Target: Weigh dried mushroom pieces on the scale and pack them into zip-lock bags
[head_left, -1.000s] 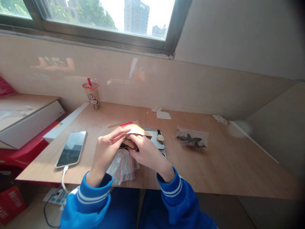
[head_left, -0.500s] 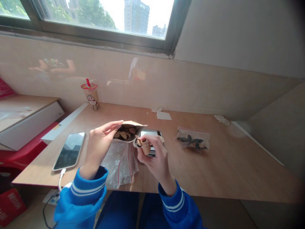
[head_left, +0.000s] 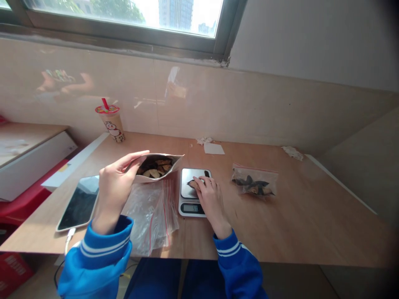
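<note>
My left hand (head_left: pixel 116 182) is closed on the left edge of a pouch (head_left: pixel 177 162), whose mouth gapes open. Inside are brown and pale dried pieces (head_left: pixel 158 167). Over the plate of a small digital scale (head_left: pixel 186 176), my right hand (head_left: pixel 212 199) has its fingers closed around a brown dried piece (head_left: pixel 192 184). The piece is partly hidden by the fingers and appears to touch the plate. A dark piece (head_left: pixel 207 173) shows at the plate's upper right. Flat clear zip bags (head_left: pixel 149 216) lie below the pouch.
To the right lies a zip bag of dark dried pieces (head_left: pixel 254 183). A phone (head_left: pixel 79 203) with a charging cable (head_left: pixel 69 237) is at the left. A lidded drink cup (head_left: pixel 112 124) stands near the wall, and white paper (head_left: pixel 214 148) lies at the back.
My right hand has moved from beside the pouch mouth down to the scale with the brown piece. The pouch and my left hand have shifted left in view, and the scale is more exposed.
</note>
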{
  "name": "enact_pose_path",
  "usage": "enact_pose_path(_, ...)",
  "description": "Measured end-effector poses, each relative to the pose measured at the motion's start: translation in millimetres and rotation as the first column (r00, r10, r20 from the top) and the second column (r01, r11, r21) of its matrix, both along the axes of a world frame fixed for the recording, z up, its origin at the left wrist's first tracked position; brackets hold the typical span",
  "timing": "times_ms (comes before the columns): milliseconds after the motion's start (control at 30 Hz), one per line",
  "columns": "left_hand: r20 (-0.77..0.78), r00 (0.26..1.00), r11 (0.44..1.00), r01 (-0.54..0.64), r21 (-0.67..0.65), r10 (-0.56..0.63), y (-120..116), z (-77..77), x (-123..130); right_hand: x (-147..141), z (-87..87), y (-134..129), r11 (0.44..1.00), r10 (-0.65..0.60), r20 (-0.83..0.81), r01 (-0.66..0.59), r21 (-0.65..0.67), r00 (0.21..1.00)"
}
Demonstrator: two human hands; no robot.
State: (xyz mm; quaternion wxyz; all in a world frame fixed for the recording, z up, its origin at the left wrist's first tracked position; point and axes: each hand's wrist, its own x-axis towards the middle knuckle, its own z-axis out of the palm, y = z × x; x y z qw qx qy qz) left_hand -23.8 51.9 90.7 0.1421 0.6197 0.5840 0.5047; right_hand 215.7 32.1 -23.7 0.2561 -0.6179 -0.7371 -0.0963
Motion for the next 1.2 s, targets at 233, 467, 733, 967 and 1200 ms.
enact_pose_path(233,0.018,1.0,1.0,-0.003,0.003,0.003,1,-1.9,-1,13,14.5,12,1.0,-0.01,-0.14,0.014,0.028,0.99)
enact_pose_path(467,0.022,1.0,1.0,0.015,0.014,-0.015,0,-1.0,-1,8,45.3,42,0.991,-0.019,0.221,0.047,-0.123,0.975)
enact_pose_path(733,0.032,0.999,0.999,0.032,0.027,-0.033,-1,-1.1,-3,7,58.5,42,0.975,0.055,0.158,-0.019,-0.221,0.986)
enact_pose_path(967,0.028,0.999,0.999,0.027,0.023,-0.027,0,-2.2,-3,36,30.6,15,0.967,0.08,-0.533,-0.195,-0.162,0.842)
enact_pose_path(1200,0.013,1.0,1.0,0.001,0.029,-0.001,-4,-6.9,-1,27,-17.1,-14,0.977,0.166,-0.675,-0.214,0.013,0.719)
